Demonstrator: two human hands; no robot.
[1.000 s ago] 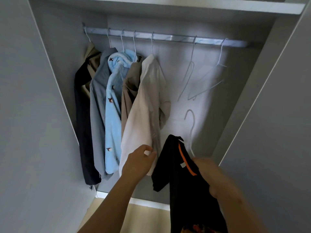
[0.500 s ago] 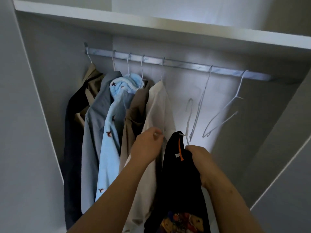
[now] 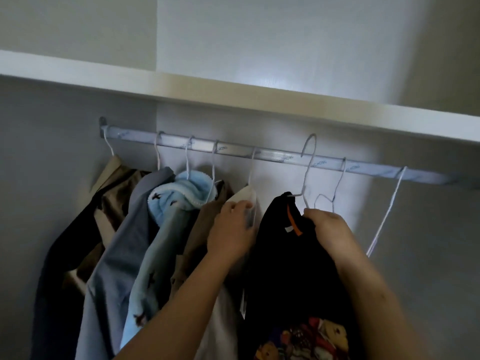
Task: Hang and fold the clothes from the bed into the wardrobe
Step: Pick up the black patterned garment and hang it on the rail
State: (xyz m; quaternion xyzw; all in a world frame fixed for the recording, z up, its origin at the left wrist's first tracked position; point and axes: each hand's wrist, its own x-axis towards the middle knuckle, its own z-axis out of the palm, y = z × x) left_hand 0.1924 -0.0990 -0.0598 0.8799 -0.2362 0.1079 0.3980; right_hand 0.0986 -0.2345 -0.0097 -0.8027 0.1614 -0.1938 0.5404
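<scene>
A black T-shirt (image 3: 285, 255) with an orange neck strip and a colourful print hangs on a white wire hanger (image 3: 307, 167). My right hand (image 3: 327, 227) grips the shirt's collar and the hanger's base, and the hook is level with the wardrobe rail (image 3: 272, 154). Whether the hook rests on the rail I cannot tell. My left hand (image 3: 231, 232) holds the shoulder of the white shirt (image 3: 245, 196) hanging just left of the black one.
Left along the rail hang a brown garment (image 3: 207, 219), a light blue fleece (image 3: 166, 203), a grey shirt (image 3: 135, 242) and a dark jacket over a tan one (image 3: 67, 255). Two bare wire hangers (image 3: 384, 211) hang at the right. A white shelf (image 3: 233, 97) runs just above the rail.
My right hand has lifted the black T-shirt and its hanger up to rail height. My left hand has risen along the white shirt to its shoulder. The view has tilted upward.
</scene>
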